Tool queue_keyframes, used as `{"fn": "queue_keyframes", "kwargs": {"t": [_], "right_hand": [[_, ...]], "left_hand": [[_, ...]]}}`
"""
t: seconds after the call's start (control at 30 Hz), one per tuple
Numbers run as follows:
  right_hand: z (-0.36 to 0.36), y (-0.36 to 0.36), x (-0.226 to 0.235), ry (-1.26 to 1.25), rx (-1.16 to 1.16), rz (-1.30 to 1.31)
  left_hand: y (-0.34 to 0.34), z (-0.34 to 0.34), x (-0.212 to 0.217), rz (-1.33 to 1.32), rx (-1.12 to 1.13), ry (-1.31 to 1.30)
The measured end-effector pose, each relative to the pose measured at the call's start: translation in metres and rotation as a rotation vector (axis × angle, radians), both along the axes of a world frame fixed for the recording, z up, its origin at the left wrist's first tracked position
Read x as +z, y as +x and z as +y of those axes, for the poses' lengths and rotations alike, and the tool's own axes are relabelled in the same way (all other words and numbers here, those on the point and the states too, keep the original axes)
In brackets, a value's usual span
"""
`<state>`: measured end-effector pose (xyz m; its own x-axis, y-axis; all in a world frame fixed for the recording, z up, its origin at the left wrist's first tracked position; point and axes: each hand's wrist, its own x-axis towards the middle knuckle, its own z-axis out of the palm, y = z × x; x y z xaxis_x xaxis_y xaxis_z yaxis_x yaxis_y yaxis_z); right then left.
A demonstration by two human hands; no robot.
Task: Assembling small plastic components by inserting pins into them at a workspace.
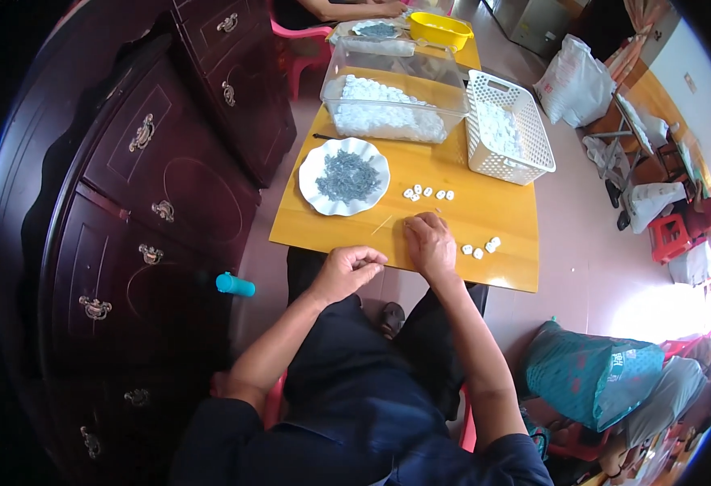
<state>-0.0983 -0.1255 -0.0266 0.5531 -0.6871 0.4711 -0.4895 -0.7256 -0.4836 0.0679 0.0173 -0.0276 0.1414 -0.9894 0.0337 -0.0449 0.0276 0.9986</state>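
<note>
My left hand (347,271) hovers at the front edge of the wooden table (453,166), thumb and fingers drawn together. Whatever lies between them, if anything, is hidden. To its right, my right hand (431,245) rests on the tabletop with curled fingertips pointing down; what they pinch cannot be made out. A thin pale stick (381,224) lies between the hands. Beyond my right hand is a row of small white pieces (428,192) with dark holes. More such white pieces (478,253) lie to its right. A scalloped white plate (310,180) holds a heap of small grey-blue parts (347,176).
A clear plastic bin (440,104) and a white perforated basket (531,162), both holding white pieces, stand at the back. Farther off are a yellow basin (440,32) and another person's arm (347,10). Dark drawers (141,206) flank the left; a teal sack (590,377) sits right.
</note>
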Motion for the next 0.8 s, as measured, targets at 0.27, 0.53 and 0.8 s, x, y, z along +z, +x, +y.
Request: {"fn": "queue_keyframes", "kwargs": {"t": [0.27,0.53,0.8], "right_hand": [[-0.001,0.005,-0.005,-0.116,-0.041,0.030],[0.011,0.001,-0.002,0.040,-0.065,-0.026],[0.088,-0.042,0.002,0.817,-0.025,-0.453]], "left_hand": [[-0.001,0.004,-0.006,0.052,-0.045,-0.015],[-0.001,0.007,0.003,0.076,-0.001,-0.012],[-0.010,0.007,0.002,-0.041,0.024,-0.068]]}}
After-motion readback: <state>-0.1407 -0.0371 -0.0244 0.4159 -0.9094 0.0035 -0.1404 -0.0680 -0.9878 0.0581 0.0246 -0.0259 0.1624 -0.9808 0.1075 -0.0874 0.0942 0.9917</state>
